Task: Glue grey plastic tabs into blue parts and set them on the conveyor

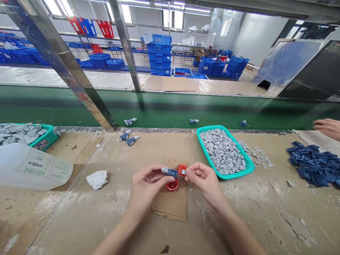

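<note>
Between the thumb and fingers of my left hand (pixel 147 186) is a dark blue and grey plastic part (pixel 170 172), held nearly level. My right hand (pixel 203 179) pinches a small light grey plastic piece (pixel 183 172) just right of that part, a small gap between them. Beneath the hands are two small red caps (pixel 172 185), partly covered by my fingers and the part. Brown specks lie around them on a piece of cardboard (pixel 170 207). Right of my right hand stands a turquoise tray (pixel 225 177) full of small grey pieces (pixel 221 150).
Blue parts (pixel 313 163) are heaped at the right, near another person's hand (pixel 329 127). At left are a white jug (pixel 34 166), a crumpled tissue (pixel 97 179) and a second turquoise basket (pixel 47 136). Several assembled parts (pixel 130 140) lie near the green conveyor belt (pixel 164 106); a metal post (pixel 87 95) rises there.
</note>
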{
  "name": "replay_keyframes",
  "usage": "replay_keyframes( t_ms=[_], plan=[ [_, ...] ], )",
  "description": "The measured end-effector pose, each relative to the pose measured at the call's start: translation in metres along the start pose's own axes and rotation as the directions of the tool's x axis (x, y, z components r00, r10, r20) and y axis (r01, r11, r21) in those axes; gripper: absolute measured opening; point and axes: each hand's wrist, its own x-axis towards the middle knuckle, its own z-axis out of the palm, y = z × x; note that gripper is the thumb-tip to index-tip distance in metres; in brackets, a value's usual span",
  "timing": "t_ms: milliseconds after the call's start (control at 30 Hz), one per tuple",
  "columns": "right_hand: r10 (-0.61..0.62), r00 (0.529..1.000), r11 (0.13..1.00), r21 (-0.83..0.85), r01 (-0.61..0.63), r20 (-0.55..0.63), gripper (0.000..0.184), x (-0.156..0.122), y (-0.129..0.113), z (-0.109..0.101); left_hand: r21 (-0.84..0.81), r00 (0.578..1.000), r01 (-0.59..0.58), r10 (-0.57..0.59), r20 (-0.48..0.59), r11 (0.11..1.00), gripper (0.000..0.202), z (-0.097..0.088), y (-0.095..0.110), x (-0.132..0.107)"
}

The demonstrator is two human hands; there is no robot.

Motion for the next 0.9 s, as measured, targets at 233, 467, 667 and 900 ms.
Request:
replay_keyframes(
  t_ms=[233, 467, 667, 900],
  plan=[
    [-0.006, 0.996, 1.0, 0.014, 0.005, 0.086, 0.026, -0.002, 0.003, 0.008, 0.018, 0.998, -0.032, 0.031, 0.051, 0.999, 0.02, 0.005, 0.003, -0.007],
    [0.093, 0.97, 0.996, -0.031, -0.088, 0.224, 0.033, -0.007, -0.003, 0.003, 0.085, 0.976, -0.198, 0.188, 0.113, 0.976, 0.014, 0.004, 0.002, -0.008],
    [-0.008, 0.98, 0.988, -0.152, 0.039, 0.198, 0.026, -0.008, -0.008, 0.009, 0.123, 0.972, -0.178, 0.154, 0.179, 0.976, 0.024, 0.011, 0.009, -0.011],
    [-0.447, 0.873, 0.576, -0.809, 0.115, -0.194, 0.035, 0.001, -0.016, -0.06, 0.706, 0.835, -0.545, 0.362, 0.413, 0.452, 0.047, -0.007, 0.015, 0.076]
  ],
)
